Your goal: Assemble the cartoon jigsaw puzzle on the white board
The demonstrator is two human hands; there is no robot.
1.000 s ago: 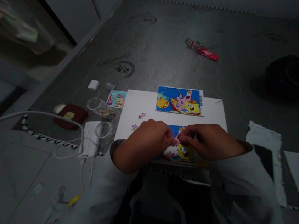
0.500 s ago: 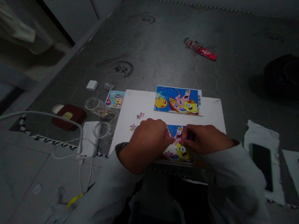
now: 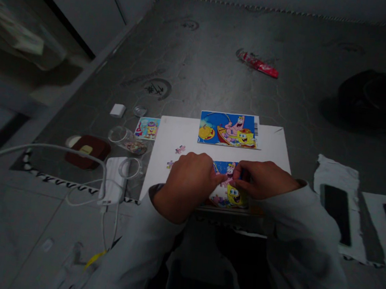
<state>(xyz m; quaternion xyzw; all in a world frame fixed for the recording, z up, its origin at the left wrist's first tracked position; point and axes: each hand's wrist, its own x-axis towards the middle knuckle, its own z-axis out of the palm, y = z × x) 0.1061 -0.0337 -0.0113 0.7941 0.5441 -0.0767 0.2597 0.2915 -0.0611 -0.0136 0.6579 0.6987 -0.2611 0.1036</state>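
Observation:
A white board (image 3: 176, 136) lies on the dark floor mat in front of me. A partly built cartoon jigsaw (image 3: 229, 195) sits at its near edge, and a printed picture of the same scene (image 3: 228, 129) lies at its far edge. My left hand (image 3: 188, 183) and my right hand (image 3: 264, 179) rest curled over the jigsaw, fingertips meeting at its top middle and pinching a small pinkish puzzle piece (image 3: 227, 180). Two loose pieces (image 3: 179, 149) lie on the board left of my left hand.
Left of the board are a small cartoon card (image 3: 148, 128), clear plastic cups (image 3: 122, 135), a white box (image 3: 117, 110), a dark red case (image 3: 87, 151) and a white charger with cable (image 3: 113, 180). A red wrapper (image 3: 258, 64) lies far back. White-edged sheets (image 3: 337, 196) lie right.
Both hands stay over the jigsaw; the fingertips have shifted slightly and press closer together at its top middle. The view has drifted a little.

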